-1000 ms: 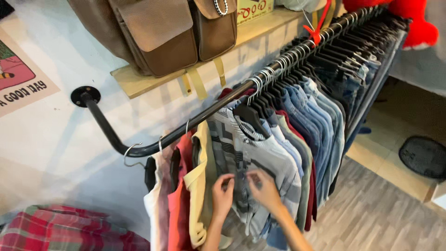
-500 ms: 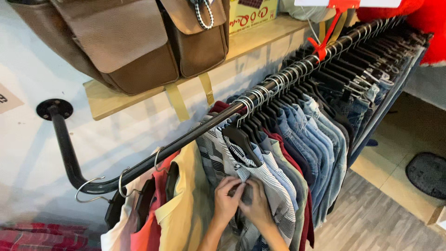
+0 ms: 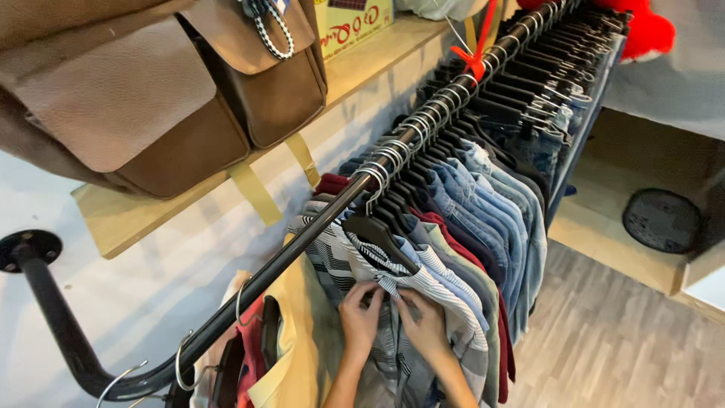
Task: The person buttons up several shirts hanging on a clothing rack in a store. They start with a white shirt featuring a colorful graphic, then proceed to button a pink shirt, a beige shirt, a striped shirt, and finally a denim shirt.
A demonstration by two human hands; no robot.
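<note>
Both my hands are on a grey and white striped shirt [image 3: 445, 295] that hangs on a black hanger [image 3: 381, 238] from a black pipe rail [image 3: 302, 234]. My left hand [image 3: 361, 316] pinches the shirt front just below the collar. My right hand [image 3: 424, 325] grips the fabric right beside it, fingers curled into the cloth. A yellow garment [image 3: 291, 355] hangs to the left of the shirt and a dark red one [image 3: 461, 245] to its right.
Blue denim shirts [image 3: 491, 204] and dark clothes fill the rail toward the far end. Brown leather bags [image 3: 151, 98] hang from a wooden shelf [image 3: 128, 219] above. Empty metal hooks [image 3: 189, 363] dangle at the rail's near end. Grey plank floor [image 3: 604, 347] lies at right.
The view has closed in on the rail. My hands have risen up the striped shirt from its middle to just under the collar and come together.
</note>
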